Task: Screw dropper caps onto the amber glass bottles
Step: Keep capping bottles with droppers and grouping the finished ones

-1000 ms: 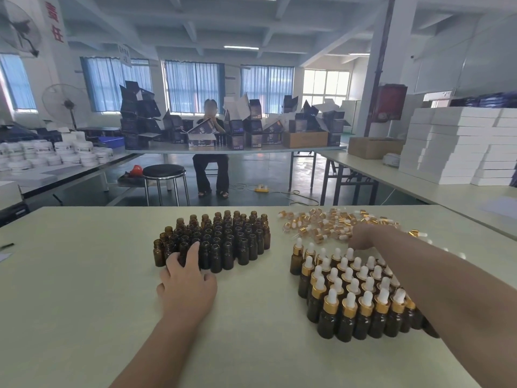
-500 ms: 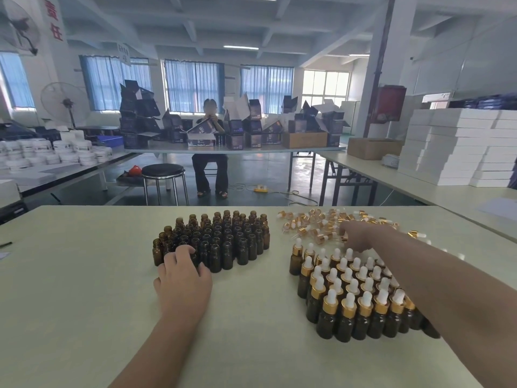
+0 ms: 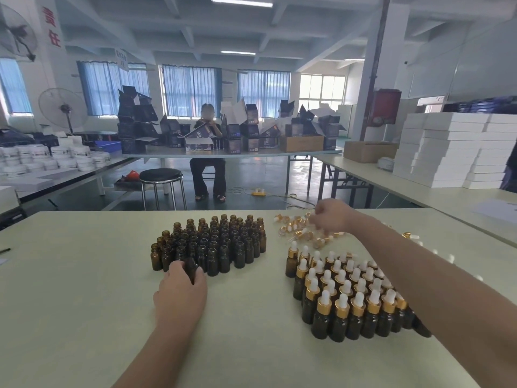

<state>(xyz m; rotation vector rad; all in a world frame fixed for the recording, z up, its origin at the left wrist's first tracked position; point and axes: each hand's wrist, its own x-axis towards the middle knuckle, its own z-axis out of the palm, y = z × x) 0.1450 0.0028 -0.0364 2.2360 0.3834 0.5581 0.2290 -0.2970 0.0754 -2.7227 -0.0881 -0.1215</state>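
A cluster of open amber bottles [image 3: 221, 242] stands on the pale table [image 3: 84, 289], left of centre. My left hand [image 3: 180, 292] grips one amber bottle [image 3: 191, 268] at the cluster's near edge. To the right stands a group of capped bottles [image 3: 352, 301] with gold collars and white bulbs. Behind them lies a loose pile of dropper caps [image 3: 296, 229]. My right hand [image 3: 331, 215] is over that pile with fingers curled down; what they hold is hidden.
A person sits at a far table [image 3: 237, 155] among dark boxes. A black stool [image 3: 161, 176] stands on the floor beyond my table. White boxes [image 3: 447, 152] are stacked on the right-hand table. White jars [image 3: 50, 161] fill the left bench.
My left hand has closed its fingers round a bottle at the cluster's near edge. My right hand has moved further back and left over the loose caps.
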